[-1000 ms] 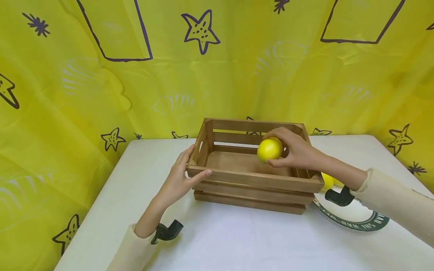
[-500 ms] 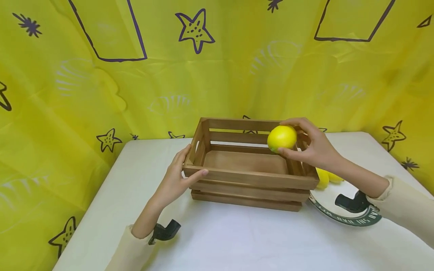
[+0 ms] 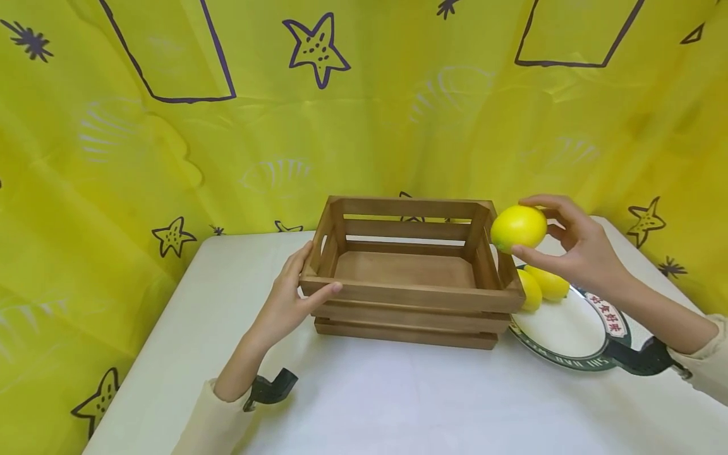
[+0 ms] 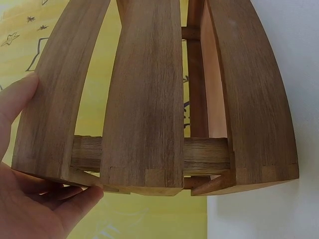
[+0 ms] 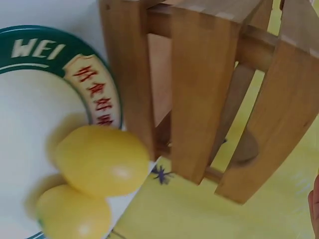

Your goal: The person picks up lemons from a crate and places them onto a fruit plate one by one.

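Note:
A slatted wooden crate [image 3: 412, 297] stands on the table in the head view, its floor board visible. My left hand [image 3: 284, 300] grips its left front corner, thumb over the front rim and fingers along the left end. The left wrist view shows the same hand [image 4: 40, 199] at the crate's corner slats [image 4: 144, 99]. Above the crate's right end, my right hand [image 3: 586, 246] holds a lemon [image 3: 519, 227] between thumb and fingers. Only a sliver of that hand [image 5: 315, 204] enters the right wrist view, and the held lemon is out of it.
Right of the crate lies a white plate [image 3: 574, 332] with a green lettered rim. Two lemons [image 5: 102, 159] rest on its far left side, close to the crate. A white-covered table [image 3: 364, 404] meets a yellow patterned curtain [image 3: 364, 126] behind.
My right hand has carried the lemon from inside the crate up and right, past its right end. The left hand keeps its grip. The view has shifted slightly right, showing more of the plate.

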A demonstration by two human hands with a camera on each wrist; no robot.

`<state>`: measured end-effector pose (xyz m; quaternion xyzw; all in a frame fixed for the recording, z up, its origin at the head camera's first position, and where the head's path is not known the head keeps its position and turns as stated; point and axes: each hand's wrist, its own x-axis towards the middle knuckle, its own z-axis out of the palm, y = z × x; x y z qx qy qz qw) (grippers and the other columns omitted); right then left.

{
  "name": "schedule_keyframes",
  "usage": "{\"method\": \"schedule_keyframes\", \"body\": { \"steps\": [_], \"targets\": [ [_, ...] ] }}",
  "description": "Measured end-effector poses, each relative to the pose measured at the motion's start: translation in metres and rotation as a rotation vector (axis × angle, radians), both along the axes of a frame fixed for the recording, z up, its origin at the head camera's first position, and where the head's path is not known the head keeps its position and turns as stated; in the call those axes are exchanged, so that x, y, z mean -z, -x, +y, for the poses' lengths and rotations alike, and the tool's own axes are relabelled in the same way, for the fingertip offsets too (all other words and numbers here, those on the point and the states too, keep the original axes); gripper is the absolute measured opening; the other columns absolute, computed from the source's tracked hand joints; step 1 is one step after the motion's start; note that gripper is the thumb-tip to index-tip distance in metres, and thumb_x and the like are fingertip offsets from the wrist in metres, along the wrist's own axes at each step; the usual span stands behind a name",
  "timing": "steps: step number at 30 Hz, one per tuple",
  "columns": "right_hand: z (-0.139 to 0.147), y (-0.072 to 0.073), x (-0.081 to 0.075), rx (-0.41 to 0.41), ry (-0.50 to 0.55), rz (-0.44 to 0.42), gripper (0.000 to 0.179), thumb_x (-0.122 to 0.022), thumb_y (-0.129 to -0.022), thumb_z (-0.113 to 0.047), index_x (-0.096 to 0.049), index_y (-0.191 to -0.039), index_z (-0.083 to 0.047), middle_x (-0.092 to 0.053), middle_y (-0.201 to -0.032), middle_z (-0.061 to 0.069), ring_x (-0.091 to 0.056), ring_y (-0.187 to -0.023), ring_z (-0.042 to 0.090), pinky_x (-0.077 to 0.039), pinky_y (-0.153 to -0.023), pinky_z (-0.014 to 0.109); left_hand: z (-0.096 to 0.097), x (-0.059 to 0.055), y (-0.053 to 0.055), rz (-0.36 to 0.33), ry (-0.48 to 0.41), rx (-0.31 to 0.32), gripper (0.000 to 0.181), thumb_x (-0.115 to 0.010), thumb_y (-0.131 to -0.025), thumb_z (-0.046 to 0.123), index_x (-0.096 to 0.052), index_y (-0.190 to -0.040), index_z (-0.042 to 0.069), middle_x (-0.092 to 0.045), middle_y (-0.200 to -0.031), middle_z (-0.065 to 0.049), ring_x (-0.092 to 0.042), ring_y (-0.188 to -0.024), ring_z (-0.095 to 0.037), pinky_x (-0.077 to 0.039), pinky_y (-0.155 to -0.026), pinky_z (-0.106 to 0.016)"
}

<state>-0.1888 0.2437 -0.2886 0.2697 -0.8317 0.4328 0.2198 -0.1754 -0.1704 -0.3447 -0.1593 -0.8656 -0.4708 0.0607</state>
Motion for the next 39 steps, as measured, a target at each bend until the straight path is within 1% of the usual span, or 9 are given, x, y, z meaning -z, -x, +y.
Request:
{"method": "schedule_keyframes", "body": {
  "steps": [4,10,12,22,28,29,34,36,39],
  "targets": [
    [0.014,-0.004,0.004,0.034,0.039,-0.005,0.069,-0.071,-0.068,0.025,-0.052,-0.13,0.004,-0.054,-0.127,-0.01,-0.053,-0.108,0.005,-0.042,-0.09,0.005,0.001,0.001,0.001,-0.002,0.002,0.005,0.091,-0.075,-0.088,0.03,-0.018,-0.156,0.006,-0.024,-0.157,-0.015,-0.033,-0.14,-0.036,-0.033,-0.108,-0.059],
    [0.034,-0.012,0.015,0.117,0.064,-0.066,0.067,-0.07,-0.071,0.023,-0.054,-0.131,-0.004,-0.05,-0.126,-0.013,-0.051,-0.107,0.003,-0.04,-0.088,0.002,0.0,0.002,0.001,-0.001,0.015,-0.002,0.091,-0.074,-0.088,0.029,-0.018,-0.155,0.005,-0.024,-0.157,-0.016,-0.031,-0.141,-0.037,-0.031,-0.109,-0.06],
    [0.041,-0.014,0.021,0.122,0.064,-0.083,0.067,-0.07,-0.071,0.023,-0.053,-0.131,-0.004,-0.05,-0.127,-0.014,-0.051,-0.106,0.002,-0.04,-0.088,0.002,-0.001,0.002,0.001,0.004,0.017,-0.001,0.091,-0.075,-0.088,0.028,-0.018,-0.155,0.004,-0.024,-0.157,-0.017,-0.03,-0.141,-0.037,-0.03,-0.109,-0.06],
    [0.054,-0.028,0.065,0.098,0.027,-0.172,0.066,-0.073,-0.075,0.018,-0.052,-0.131,-0.01,-0.049,-0.126,-0.016,-0.053,-0.101,-0.005,-0.044,-0.083,0.004,-0.001,0.002,0.001,0.012,0.019,0.003,0.09,-0.074,-0.089,0.027,-0.018,-0.155,0.003,-0.023,-0.158,-0.016,-0.029,-0.142,-0.036,-0.029,-0.111,-0.059],
    [0.051,-0.039,0.094,0.226,-0.043,-0.273,0.057,-0.08,-0.077,0.002,-0.052,-0.126,-0.003,-0.043,-0.122,-0.021,-0.048,-0.094,-0.012,-0.045,-0.075,0.002,0.0,0.002,0.001,0.008,0.016,0.008,0.09,-0.074,-0.089,0.027,-0.017,-0.155,0.004,-0.023,-0.158,-0.016,-0.028,-0.142,-0.036,-0.029,-0.111,-0.058],
    [0.051,-0.04,0.098,0.241,-0.05,-0.288,0.057,-0.081,-0.076,0.001,-0.053,-0.124,-0.003,-0.045,-0.12,-0.02,-0.048,-0.091,-0.012,-0.047,-0.073,0.004,0.0,0.002,0.001,0.008,0.015,0.008,0.09,-0.074,-0.089,0.027,-0.018,-0.155,0.004,-0.023,-0.158,-0.016,-0.028,-0.142,-0.036,-0.029,-0.111,-0.058],
    [0.051,-0.045,0.11,0.261,-0.113,-0.366,0.056,-0.084,-0.074,-0.005,-0.054,-0.122,0.0,-0.054,-0.12,0.01,-0.051,-0.083,-0.014,-0.053,-0.063,0.016,0.0,0.001,0.001,0.011,0.02,0.005,0.091,-0.074,-0.088,0.026,-0.018,-0.155,0.003,-0.023,-0.158,-0.016,-0.028,-0.142,-0.036,-0.029,-0.111,-0.059],
    [0.049,-0.046,0.112,0.262,-0.131,-0.399,0.057,-0.084,-0.076,-0.008,-0.053,-0.123,0.002,-0.053,-0.122,0.019,-0.049,-0.083,-0.015,-0.054,-0.061,0.019,0.0,0.0,0.001,0.014,0.02,0.004,0.091,-0.074,-0.088,0.026,-0.017,-0.155,0.003,-0.023,-0.158,-0.016,-0.028,-0.142,-0.036,-0.029,-0.111,-0.059],
    [0.047,-0.047,0.116,0.281,-0.139,-0.429,0.057,-0.084,-0.077,-0.012,-0.053,-0.123,0.001,-0.053,-0.12,0.018,-0.049,-0.083,-0.013,-0.054,-0.062,0.02,0.0,0.0,0.001,0.018,0.022,0.002,0.091,-0.074,-0.088,0.026,-0.018,-0.155,0.003,-0.023,-0.158,-0.016,-0.027,-0.143,-0.036,-0.029,-0.111,-0.059]
  ]
}}
